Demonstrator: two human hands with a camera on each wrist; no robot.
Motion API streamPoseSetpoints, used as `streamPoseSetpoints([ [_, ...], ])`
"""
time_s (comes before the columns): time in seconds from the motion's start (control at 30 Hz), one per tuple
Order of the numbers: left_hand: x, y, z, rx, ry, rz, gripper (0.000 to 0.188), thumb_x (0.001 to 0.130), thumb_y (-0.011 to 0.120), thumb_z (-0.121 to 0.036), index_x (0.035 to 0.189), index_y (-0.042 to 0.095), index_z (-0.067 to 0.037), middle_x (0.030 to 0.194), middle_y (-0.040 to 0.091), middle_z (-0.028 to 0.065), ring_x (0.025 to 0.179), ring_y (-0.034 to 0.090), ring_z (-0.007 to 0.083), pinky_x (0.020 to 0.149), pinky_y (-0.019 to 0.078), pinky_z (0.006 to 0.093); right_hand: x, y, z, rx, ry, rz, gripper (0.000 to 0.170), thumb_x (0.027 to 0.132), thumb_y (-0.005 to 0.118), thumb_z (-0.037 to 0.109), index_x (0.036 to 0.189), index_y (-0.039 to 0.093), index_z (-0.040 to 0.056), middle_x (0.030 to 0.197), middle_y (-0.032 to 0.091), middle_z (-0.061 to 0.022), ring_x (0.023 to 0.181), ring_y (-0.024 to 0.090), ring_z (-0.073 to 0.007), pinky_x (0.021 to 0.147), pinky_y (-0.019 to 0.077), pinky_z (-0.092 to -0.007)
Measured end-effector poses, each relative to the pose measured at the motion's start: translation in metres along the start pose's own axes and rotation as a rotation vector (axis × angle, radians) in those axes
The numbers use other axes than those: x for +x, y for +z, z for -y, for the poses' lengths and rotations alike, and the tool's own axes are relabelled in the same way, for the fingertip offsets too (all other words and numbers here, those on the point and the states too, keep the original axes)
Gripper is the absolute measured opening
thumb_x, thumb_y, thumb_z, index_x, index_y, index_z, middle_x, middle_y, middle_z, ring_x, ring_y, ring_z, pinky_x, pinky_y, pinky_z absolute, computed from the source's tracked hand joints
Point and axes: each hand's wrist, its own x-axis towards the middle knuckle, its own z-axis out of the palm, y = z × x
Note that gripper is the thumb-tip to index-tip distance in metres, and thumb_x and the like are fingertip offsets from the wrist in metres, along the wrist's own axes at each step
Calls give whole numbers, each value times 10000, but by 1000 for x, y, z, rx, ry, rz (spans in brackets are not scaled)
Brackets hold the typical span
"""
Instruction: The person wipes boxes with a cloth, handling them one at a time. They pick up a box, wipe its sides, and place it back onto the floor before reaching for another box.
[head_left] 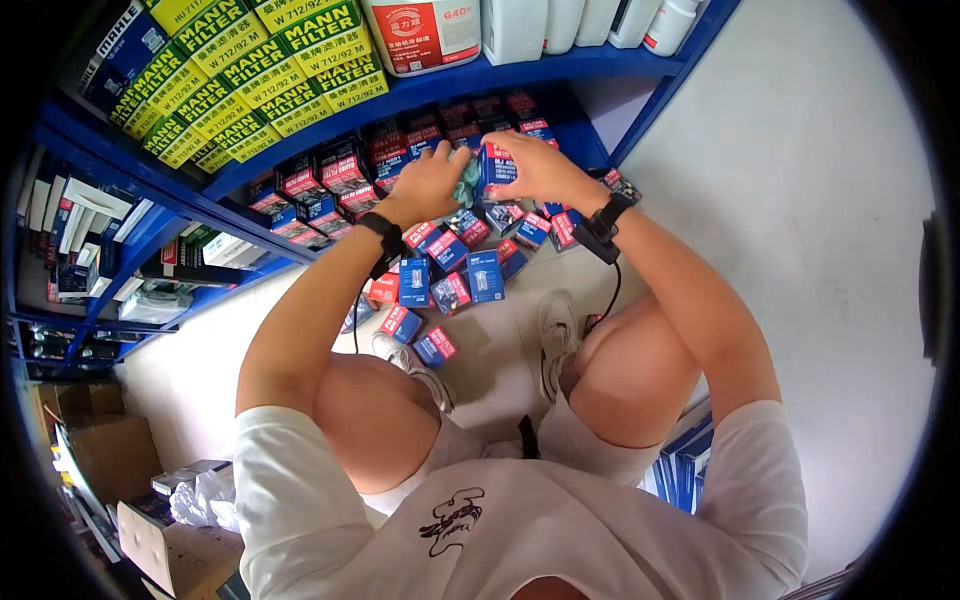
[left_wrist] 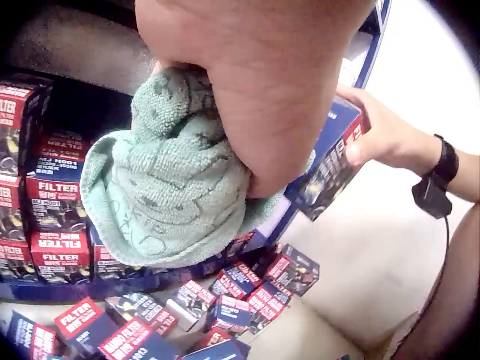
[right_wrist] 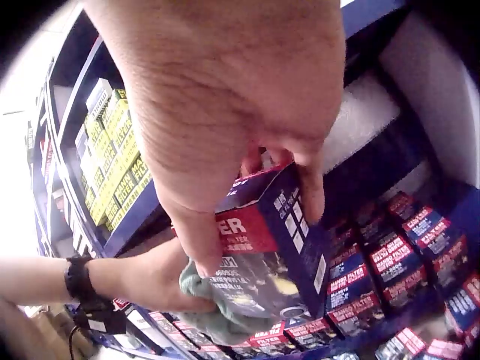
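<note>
The right hand [head_left: 540, 170] grips a blue and red filter box [head_left: 497, 170] in front of the lower shelf; in the right wrist view its thumb and fingers span the box [right_wrist: 281, 247]. Bunched in the left hand [head_left: 428, 183] is a green cloth [head_left: 467, 184], which hangs below the palm in the left wrist view [left_wrist: 165, 195]. The cloth lies against the side of the box in the right wrist view. Part of the box is hidden behind the left hand in the left wrist view.
Rows of filter boxes [head_left: 340, 170] stand on the lower blue shelf. Many loose boxes [head_left: 447, 250] lie on the floor before the person's shoes. Green and yellow boxes [head_left: 240, 75] and white jugs [head_left: 515, 30] fill the shelf above. A white wall [head_left: 780, 200] rises at right.
</note>
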Motion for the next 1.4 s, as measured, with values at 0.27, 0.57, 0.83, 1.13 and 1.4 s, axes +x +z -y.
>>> streamPoseSetpoints([
  [0.27,-11,2,12,130,15,67,689,689,794,-173,1280,447,-98,1185,545,218,1066,612,434,787,577,512,-7,-24,-9,-39,177,-14,754,701,877,275,1307,494,42,1124,620,-194,1109,571,-364,968,464,-418],
  [0.57,-8,-7,-2,-46,29,-59,729,696,829,-248,1290,437,-91,1166,525,204,1093,584,431,850,538,507,-9,-4,-17,-22,38,110,872,691,830,103,1447,403,27,1285,508,-193,1201,532,-374,1016,471,-408],
  [0.83,-4,-12,-14,-73,108,-99,734,686,825,-224,1278,417,-74,1162,507,198,1105,569,423,854,524,499,-6,11,-12,-168,97,88,831,706,847,243,1401,462,2,1319,513,-198,1250,506,-383,1054,440,-428],
  [1.13,-4,-8,-2,-42,-4,-72,715,672,820,-195,1251,417,-80,1159,528,200,1079,576,442,842,528,504,-1,12,1,-167,-37,1,740,672,850,297,1279,548,2,1171,591,-163,1143,572,-359,967,491,-443],
  [1.4,-1,-12,-14,-68,62,-79,728,674,827,-198,1257,409,-72,1148,524,212,1078,578,438,850,528,496,-4,9,-2,-217,68,-38,767,669,845,303,1342,553,76,1193,591,-107,1147,566,-358,945,505,-447],
])
